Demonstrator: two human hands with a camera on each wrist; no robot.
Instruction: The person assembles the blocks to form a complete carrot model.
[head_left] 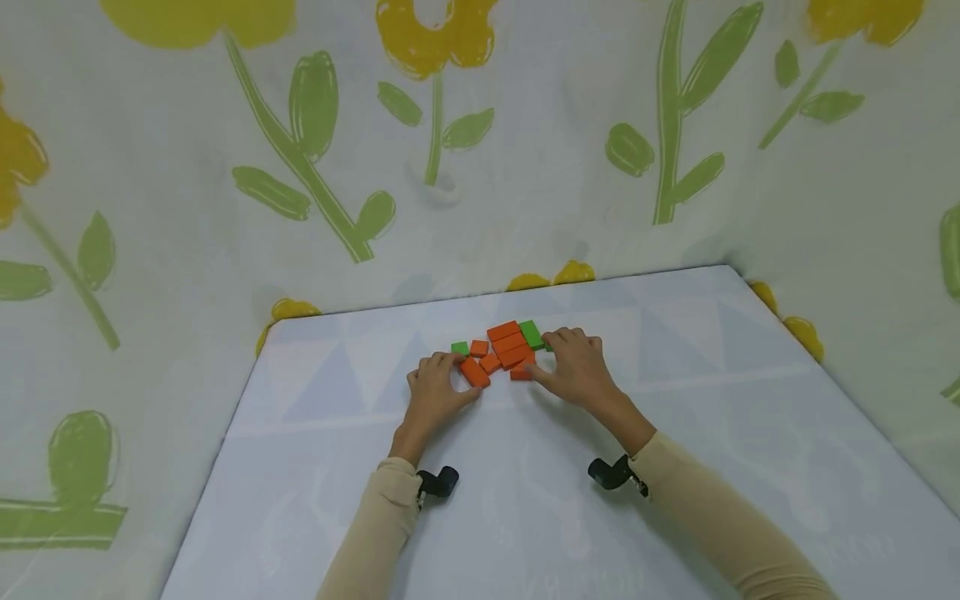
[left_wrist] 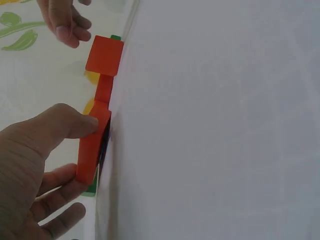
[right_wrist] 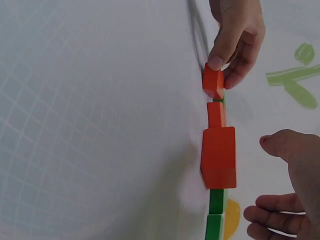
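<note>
My left hand (head_left: 435, 393) pinches an orange block (head_left: 475, 372) at the left end of a flat group of blocks. The left wrist view has the thumb on one end of that block (left_wrist: 90, 145) and a fingertip at the other. Beside it lie smaller orange blocks (head_left: 479, 348) and a green block (head_left: 460, 347). Several orange blocks (head_left: 507, 339) lie side by side in the middle, with a green block (head_left: 531, 334) along their right side. My right hand (head_left: 579, 367) is at the group's right end, its thumb and fingers apart; in the right wrist view it grips nothing.
The pale, patterned table (head_left: 525, 500) reaches back to a flower-printed curtain (head_left: 525, 208) just behind the blocks. Small black devices, a left one (head_left: 441, 482) and a right one (head_left: 611, 472), are worn on the wrists.
</note>
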